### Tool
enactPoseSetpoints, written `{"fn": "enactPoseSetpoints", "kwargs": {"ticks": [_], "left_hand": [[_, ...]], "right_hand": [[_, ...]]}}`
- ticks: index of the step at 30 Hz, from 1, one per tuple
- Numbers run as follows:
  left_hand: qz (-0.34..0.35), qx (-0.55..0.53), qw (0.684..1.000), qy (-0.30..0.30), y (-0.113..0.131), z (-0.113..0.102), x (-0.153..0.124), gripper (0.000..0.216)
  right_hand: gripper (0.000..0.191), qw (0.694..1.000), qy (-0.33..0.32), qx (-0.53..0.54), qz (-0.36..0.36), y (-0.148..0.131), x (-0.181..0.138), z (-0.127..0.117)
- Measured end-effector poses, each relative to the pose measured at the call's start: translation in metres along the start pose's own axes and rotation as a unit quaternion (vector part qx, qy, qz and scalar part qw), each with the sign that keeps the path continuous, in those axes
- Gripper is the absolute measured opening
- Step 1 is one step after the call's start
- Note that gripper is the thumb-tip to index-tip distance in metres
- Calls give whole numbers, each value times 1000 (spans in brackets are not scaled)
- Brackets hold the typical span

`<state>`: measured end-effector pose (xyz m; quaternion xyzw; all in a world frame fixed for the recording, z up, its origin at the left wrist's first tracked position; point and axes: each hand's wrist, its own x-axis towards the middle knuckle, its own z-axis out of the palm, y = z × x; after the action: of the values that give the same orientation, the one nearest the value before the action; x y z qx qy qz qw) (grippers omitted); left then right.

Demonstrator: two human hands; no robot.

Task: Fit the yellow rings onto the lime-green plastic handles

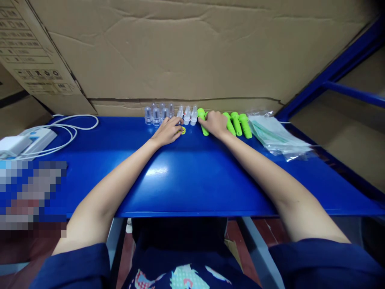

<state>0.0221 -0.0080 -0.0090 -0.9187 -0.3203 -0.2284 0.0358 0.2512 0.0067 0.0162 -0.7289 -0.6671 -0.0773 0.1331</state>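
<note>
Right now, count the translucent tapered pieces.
3 visible, in a row: left piece, partly behind the left hand; middle piece; right piece, nearest the green tubes. The hand may hide more.

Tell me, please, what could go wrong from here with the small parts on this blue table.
The left hand might tip the clear domed pieces standing close beside it. The small yellow ring by that hand's fingertips could slip away. The right hand, among the green pieces, might nudge one out of line.
</note>
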Motion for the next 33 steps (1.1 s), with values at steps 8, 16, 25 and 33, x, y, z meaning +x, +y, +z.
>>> {"fn": "enactPoseSetpoints", "kwargs": {"ticks": [8,16,25,33], "left_hand": [[4,16,999,27,-1,3,-1,26],[17,13,999,40,1,2,0,27],[-15,15,998,51,7,-3,-3,31],[-124,-87,979,135,15,-20,18,16]], "right_hand": [[49,1000,-10,12,-15,12,-4,-11],[42,999,-39,-31,-3,30,-12,-22],[46,993,-87,-73,10,28,10,-15],[40,996,-84,-12,-3,40,1,-34]]}}
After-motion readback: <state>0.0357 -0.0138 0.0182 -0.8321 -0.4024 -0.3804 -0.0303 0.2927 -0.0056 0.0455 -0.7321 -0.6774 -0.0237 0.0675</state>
